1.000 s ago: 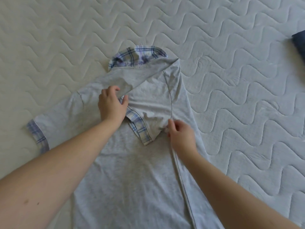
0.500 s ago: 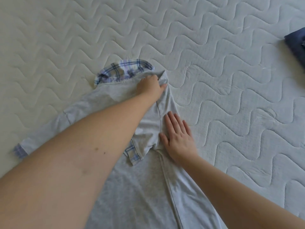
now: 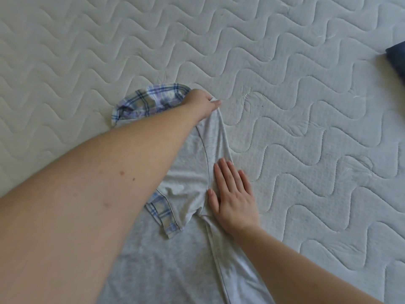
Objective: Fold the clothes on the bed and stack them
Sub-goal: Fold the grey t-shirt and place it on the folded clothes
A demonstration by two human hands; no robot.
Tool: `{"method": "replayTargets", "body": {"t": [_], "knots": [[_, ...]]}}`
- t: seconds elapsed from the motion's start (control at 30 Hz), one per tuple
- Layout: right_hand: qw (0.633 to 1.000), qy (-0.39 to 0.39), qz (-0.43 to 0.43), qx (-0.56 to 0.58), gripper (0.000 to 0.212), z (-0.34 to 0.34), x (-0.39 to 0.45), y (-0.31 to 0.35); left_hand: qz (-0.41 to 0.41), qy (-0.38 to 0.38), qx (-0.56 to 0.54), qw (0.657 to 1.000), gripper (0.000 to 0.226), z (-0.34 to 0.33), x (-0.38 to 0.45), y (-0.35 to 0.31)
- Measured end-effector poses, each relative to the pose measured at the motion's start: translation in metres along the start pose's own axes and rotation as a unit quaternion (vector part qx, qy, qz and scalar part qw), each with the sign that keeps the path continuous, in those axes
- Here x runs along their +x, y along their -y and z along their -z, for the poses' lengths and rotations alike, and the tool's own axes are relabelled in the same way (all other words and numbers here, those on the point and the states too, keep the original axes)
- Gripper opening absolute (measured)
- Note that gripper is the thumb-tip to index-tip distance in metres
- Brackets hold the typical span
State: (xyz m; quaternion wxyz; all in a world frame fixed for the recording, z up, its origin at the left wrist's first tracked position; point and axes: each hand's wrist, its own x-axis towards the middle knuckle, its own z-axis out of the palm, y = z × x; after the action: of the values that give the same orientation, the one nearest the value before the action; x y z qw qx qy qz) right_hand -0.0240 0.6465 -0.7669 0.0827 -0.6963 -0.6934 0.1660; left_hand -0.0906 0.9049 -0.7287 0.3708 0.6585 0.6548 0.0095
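A light grey shirt (image 3: 186,257) with a blue plaid collar (image 3: 149,99) lies flat on the white quilted mattress (image 3: 285,106). Its right sleeve, with a plaid cuff (image 3: 163,216), is folded inward over the body. My left hand (image 3: 202,102) reaches across to the shirt's top right shoulder corner and pinches the fabric there. My right hand (image 3: 233,194) lies flat with straight fingers on the folded right edge of the shirt, pressing it down. My left forearm hides the shirt's left side and left sleeve.
A dark blue garment (image 3: 397,60) shows at the right edge of the view. The mattress stretches bare above and to the right of the shirt.
My left hand went from the shirt's middle up to the top right shoulder corner and took hold of it. My right hand opened flat onto the folded edge.
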Motion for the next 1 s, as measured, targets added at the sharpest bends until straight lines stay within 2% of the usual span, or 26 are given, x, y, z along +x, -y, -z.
{"method": "replayTargets", "body": {"t": [0.1, 0.2, 0.3, 0.4, 0.47, 0.63, 0.7, 0.77, 0.83, 0.93, 1.0], "knots": [[1.000, 0.008, 0.004, -0.006, 0.062, -0.001, 0.000, -0.001, -0.009, -0.018, 0.026, 0.999, 0.044, -0.001, -0.001, 0.002], [1.000, 0.015, 0.001, -0.016, 0.063, -0.003, 0.002, -0.003, -0.051, -0.024, 0.030, 0.998, 0.031, -0.009, -0.008, 0.000], [0.999, 0.029, 0.002, -0.031, 0.065, -0.001, 0.001, -0.001, -0.104, -0.058, 0.047, 0.992, 0.043, -0.010, -0.027, 0.008], [0.998, 0.047, -0.001, -0.042, 0.067, 0.000, 0.001, 0.000, -0.198, -0.153, 0.130, 0.960, 0.047, -0.003, -0.052, 0.027], [0.997, 0.054, -0.007, -0.053, 0.068, 0.001, -0.001, 0.002, -0.235, -0.177, 0.175, 0.940, 0.050, -0.006, -0.076, 0.049], [0.993, 0.093, -0.028, -0.064, 0.071, 0.010, -0.001, 0.006, -0.225, -0.106, 0.278, 0.928, 0.064, -0.030, -0.153, 0.109], [0.994, 0.081, -0.039, -0.066, 0.069, 0.012, -0.016, 0.006, -0.218, -0.100, 0.306, 0.921, 0.065, -0.044, -0.184, 0.129], [0.996, 0.032, -0.011, -0.079, 0.066, 0.010, -0.051, 0.010, -0.230, -0.139, 0.333, 0.904, 0.060, -0.061, -0.212, 0.142], [0.995, 0.020, 0.035, -0.086, 0.065, 0.002, -0.092, 0.013, -0.254, -0.163, 0.330, 0.894, 0.056, -0.076, -0.235, 0.149], [0.993, 0.048, 0.061, -0.087, 0.065, -0.008, -0.138, 0.012, -0.307, -0.127, 0.346, 0.877, 0.056, -0.097, -0.265, 0.157], [0.993, 0.059, 0.055, -0.085, 0.066, -0.010, -0.163, 0.010, -0.300, -0.094, 0.357, 0.880, 0.058, -0.111, -0.282, 0.163]]}}
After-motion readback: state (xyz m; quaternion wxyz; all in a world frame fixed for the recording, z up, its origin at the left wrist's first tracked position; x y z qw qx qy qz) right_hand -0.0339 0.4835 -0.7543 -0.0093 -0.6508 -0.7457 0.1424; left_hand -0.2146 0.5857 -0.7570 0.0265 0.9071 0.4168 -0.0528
